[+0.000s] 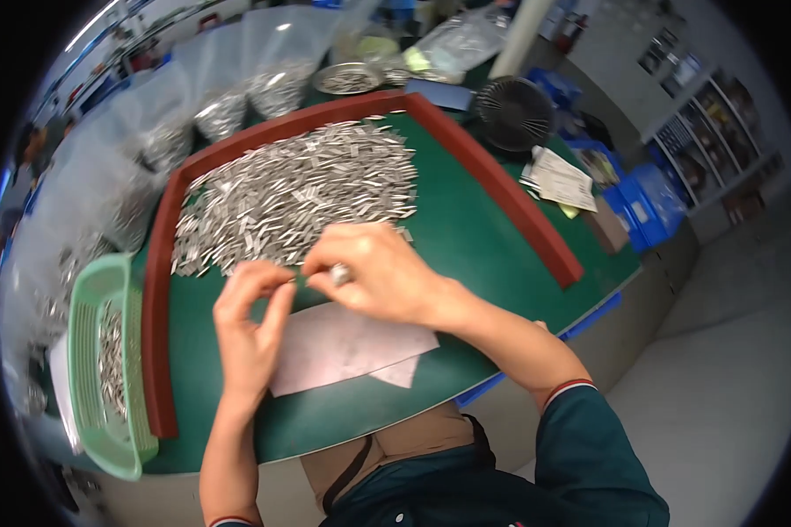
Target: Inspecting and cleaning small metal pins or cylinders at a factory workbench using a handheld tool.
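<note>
My left hand [248,321] is closed in a pinch, thumb and forefinger meeting at something tiny that I cannot make out. Just beside it, my right hand [378,274] is closed too, its fingertips almost touching the left ones. A small silvery metal bit [340,274] shows in the curl of its fingers. Both hands hover over the near edge of a wide heap of small flat metal pieces [294,198] on the green tabletop [466,255]. Under my hands lies a pale pinkish paper sheet [351,347], with a second slip [400,372] poking out from below.
A dark red wooden border [501,193] encloses the heap on three sides. Left of it stands a light green plastic basket [81,351] holding similar pieces. Filled clear bags [277,88] line the far left. A black round basket [514,114] and papers [564,180] sit at right.
</note>
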Available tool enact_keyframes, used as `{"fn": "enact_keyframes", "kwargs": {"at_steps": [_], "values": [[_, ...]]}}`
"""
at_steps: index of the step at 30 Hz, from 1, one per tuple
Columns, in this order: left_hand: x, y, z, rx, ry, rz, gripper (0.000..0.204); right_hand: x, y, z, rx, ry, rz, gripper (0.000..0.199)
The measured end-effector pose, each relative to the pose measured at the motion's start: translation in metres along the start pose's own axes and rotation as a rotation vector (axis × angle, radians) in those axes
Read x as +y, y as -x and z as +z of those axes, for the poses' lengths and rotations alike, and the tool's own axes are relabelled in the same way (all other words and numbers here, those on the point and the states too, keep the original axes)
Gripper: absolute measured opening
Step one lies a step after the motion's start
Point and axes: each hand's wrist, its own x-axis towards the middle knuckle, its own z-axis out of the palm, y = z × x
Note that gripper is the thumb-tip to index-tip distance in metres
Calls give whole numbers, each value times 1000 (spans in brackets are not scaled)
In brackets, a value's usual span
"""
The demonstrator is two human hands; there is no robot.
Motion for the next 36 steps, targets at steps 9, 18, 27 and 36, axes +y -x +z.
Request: {"fn": "enact_keyframes", "kwargs": {"at_steps": [9, 18, 27, 36], "values": [[45, -26, 71, -402, 109, 23, 7, -22, 107, -112, 200, 231, 253, 11], [50, -103, 237, -740, 187, 576, 13, 23, 172, -155, 591, 325, 690, 9], [44, -114, 283, -863, 150, 535, 6, 56, 179, -152, 629, 486, 671, 7], [45, -117, 280, -910, 264, 408, 9, 53, 169, -150, 604, 480, 771, 7]]}}
